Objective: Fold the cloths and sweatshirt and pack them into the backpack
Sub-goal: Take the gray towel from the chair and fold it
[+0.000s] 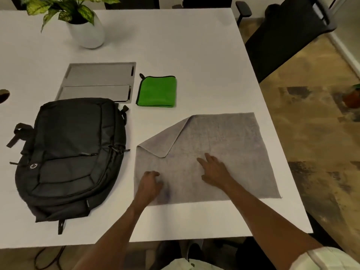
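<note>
A grey cloth (233, 145) lies spread on the white table (175, 45), its far left corner folded over onto itself. My left hand (151, 184) rests on the cloth's near left part with its fingers curled downward. My right hand (214, 170) lies flat on the middle of the cloth, fingers straight and pointing away. A folded green cloth (156, 91) with a black edge sits beyond the grey one. The black backpack (72, 154) lies flat and zipped shut on the left. No sweatshirt is in view.
A grey cable-tray lid (97, 82) is set into the table behind the backpack. A potted plant in a white pot (87, 30) stands at the far left. Black chairs (288, 36) stand at the right beyond the table edge.
</note>
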`<action>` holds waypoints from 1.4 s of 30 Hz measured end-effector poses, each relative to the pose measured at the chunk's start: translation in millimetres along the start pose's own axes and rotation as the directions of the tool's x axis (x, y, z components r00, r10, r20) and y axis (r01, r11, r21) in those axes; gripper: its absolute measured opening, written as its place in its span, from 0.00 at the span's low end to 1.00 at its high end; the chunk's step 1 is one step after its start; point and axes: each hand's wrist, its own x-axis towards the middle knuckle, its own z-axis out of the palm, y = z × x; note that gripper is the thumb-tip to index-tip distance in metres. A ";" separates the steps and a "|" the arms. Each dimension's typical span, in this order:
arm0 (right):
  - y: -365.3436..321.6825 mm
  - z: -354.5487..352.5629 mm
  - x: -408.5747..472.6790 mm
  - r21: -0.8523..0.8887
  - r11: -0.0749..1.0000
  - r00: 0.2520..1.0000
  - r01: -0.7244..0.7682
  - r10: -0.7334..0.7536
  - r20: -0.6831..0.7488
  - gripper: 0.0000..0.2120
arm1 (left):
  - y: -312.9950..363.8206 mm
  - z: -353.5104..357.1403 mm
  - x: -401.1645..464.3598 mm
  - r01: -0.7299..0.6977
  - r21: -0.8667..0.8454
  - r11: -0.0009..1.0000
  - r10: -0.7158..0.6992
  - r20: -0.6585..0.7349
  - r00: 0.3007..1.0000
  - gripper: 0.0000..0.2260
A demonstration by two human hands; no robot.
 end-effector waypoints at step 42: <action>-14.9 27.8 20.4 -0.128 0.992 0.993 0.017 -0.002 0.114 0.54 | 45.8 21.5 54.8 -0.230 -0.052 0.972 0.234 0.081 0.969 0.34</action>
